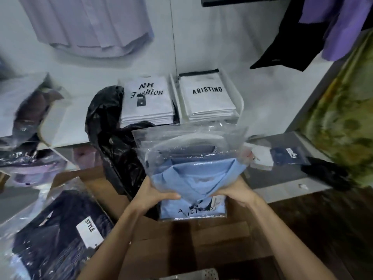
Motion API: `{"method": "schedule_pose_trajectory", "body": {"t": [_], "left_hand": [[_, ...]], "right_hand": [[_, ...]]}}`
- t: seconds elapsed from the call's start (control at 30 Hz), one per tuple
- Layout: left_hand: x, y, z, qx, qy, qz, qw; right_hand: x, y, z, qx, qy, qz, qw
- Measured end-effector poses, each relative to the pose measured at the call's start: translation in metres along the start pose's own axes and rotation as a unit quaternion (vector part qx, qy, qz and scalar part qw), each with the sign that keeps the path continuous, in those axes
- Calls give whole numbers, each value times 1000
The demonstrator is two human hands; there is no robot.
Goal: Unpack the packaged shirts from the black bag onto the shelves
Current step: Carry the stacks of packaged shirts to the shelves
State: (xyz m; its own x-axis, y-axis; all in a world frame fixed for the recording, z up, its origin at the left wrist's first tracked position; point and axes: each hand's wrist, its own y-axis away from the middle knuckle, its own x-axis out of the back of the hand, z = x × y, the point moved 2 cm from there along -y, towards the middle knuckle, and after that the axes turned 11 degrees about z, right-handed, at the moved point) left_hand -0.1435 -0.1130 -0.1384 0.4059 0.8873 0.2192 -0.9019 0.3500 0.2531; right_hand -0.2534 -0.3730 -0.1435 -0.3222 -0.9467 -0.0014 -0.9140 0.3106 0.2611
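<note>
Shirts in clear packaging are stacked in your grip: you hold a bundle of packaged shirts (191, 174), light blue one on top, in front of you and above the wooden floor (201, 239), just below the white shelf (66, 126). Your left hand (155, 196) grips the bundle's left lower edge, thumb curled over the top face; your right hand (236, 191) grips the right lower edge in the same way. The bottom pack reads ARISTINO. Just left of the bundle, and touching it, the black bag (113, 138) hangs crumpled from the shelf edge down to the floor; you cannot tell what is inside it. On the shelf behind the bag sit two stacks of white packs: the NH Fashion stack (149, 104) and, just beside it on the right, the ARISTINO stack (207, 98). At the shelf's left end lies a dark maroon packaged shirt (30, 114). On the floor at lower left lies a navy packaged shirt (60, 239) labelled STYLE. To the right of the bundle, small tagged packs (278, 156) rest on a low grey ledge. Above, a pale lilac shirt (90, 25) hangs against the white wall, and a purple shirt (343, 23) hangs at upper right.
</note>
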Motion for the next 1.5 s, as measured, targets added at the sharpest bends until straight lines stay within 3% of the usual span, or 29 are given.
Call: {"method": "schedule_pose_trajectory", "body": {"t": [0.17, 0.37, 0.53, 0.7, 0.83, 0.97, 1.1, 1.37, 1.5], "left_hand": [[-4, 15, -17, 24, 23, 23, 999], [22, 17, 37, -33, 46, 81, 995], [97, 13, 110, -108, 67, 195, 973], [211, -22, 180, -164, 82, 309, 933], [305, -80, 202, -132, 44, 361, 922], [387, -161, 192, -87, -6, 329, 940], [433, -240, 170, -24, -77, 216, 973], [454, -356, 83, 23, -177, 92, 980], [448, -388, 29, 51, -136, 156, 977]], "right_hand": [[-5, -3, 17, -19, -1, -16, 1000], [-25, -32, -64, 68, 41, -27, 997], [-100, -68, -157, 144, 48, -36, 988], [-210, -123, -241, 195, -17, -36, 980], [-299, -188, -275, 185, -35, -31, 982], [-377, -273, -274, 140, -7, 1, 990], [-427, -346, -248, 102, 55, 24, 993], [-479, -443, -180, 36, 188, 62, 980], [-497, -453, -129, 6, 222, 46, 974]]}}
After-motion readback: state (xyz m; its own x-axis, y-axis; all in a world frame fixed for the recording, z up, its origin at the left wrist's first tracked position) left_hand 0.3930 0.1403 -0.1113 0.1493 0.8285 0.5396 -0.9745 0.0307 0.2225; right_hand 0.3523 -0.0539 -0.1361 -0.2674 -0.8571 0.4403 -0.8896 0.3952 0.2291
